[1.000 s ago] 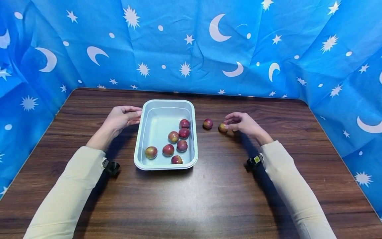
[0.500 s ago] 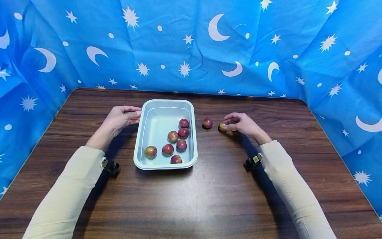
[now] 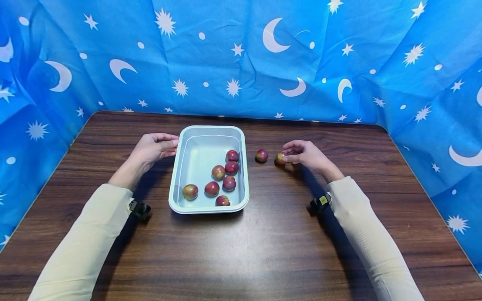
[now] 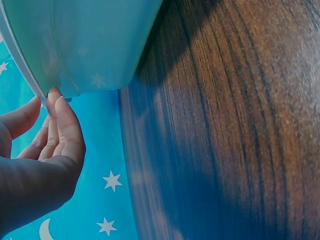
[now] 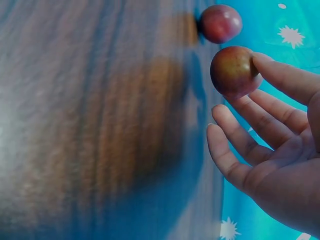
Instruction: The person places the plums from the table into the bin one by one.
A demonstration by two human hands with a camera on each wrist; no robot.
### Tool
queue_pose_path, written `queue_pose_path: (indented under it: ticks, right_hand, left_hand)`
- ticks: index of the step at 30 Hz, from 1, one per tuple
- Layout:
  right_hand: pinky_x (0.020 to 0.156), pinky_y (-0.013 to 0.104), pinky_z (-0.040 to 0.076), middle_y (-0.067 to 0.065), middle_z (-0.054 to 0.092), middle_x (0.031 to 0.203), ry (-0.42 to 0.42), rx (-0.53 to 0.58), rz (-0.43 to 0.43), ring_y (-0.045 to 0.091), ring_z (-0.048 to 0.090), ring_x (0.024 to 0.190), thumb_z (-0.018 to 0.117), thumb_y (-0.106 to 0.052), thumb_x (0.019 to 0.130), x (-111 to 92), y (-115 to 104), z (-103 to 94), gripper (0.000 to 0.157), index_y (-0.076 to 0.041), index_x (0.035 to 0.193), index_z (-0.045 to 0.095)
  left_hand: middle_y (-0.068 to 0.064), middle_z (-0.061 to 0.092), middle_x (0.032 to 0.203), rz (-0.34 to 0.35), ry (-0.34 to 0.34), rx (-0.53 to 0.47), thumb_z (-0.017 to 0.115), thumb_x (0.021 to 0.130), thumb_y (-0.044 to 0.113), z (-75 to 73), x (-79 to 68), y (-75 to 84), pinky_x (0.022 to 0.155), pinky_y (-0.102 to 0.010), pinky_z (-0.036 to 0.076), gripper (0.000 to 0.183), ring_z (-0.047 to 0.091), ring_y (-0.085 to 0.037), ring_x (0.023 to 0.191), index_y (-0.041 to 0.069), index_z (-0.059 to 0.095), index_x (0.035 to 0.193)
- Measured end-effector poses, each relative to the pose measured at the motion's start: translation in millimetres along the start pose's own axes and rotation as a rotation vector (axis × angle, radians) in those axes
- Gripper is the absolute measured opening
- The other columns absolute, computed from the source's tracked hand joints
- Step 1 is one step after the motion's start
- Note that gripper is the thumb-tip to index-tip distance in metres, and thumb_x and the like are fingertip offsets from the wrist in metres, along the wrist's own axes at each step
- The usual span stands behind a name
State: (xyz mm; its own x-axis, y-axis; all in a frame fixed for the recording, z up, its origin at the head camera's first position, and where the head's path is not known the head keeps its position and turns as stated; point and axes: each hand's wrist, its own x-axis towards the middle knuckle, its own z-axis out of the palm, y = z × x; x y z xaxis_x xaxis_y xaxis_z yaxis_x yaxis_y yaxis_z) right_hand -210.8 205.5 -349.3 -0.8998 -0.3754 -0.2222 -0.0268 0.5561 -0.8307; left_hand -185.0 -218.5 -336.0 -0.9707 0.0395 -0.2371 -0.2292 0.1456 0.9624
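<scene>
My left hand [image 3: 149, 150] pinches the left rim of a white plastic tray [image 3: 196, 144] between thumb and fingers. In the left wrist view the thumb and fingertips [image 4: 54, 94] meet at the tray's edge. Several red and yellowish plums lie in the tray, such as a plum [image 3: 190, 192] at its near left. To the right of the tray, my right hand [image 3: 306, 156] holds a yellow-red plum [image 5: 234, 72] between thumb and index finger, the other fingers loosely bent. A darker red plum [image 3: 261, 155] lies on the table between the tray and that hand.
Everything rests on a dark wood-grain table [image 3: 248, 251]. Blue cloth [image 3: 241, 62] with white moons and stars hangs behind the table and along both sides. A small black camera [image 3: 140, 210] is worn at the left wrist, with another camera [image 3: 320, 204] at the right.
My right hand and the plum in it have risen very slightly. The left hand, the tray and the other plums stay where they were.
</scene>
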Motion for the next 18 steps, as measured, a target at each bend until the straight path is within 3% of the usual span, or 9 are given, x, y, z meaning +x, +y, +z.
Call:
queue_pose_path:
  ticks: [18]
  right_hand:
    - [0.08,0.033,0.051,0.014,0.06,0.11,0.069,-0.022,-0.108,0.023,0.057,0.098,0.066,-0.017,0.085,2,-32,-5.1,0.039,-0.001,0.118,0.054]
  left_hand:
    - [0.002,0.064,0.08,-0.001,-0.015,-0.02,0.058,0.09,0.009,0.7,-4.2,2.8,0.078,-0.028,0.054,0.032,0.063,-0.008,0.069,-0.01,0.05,0.114]
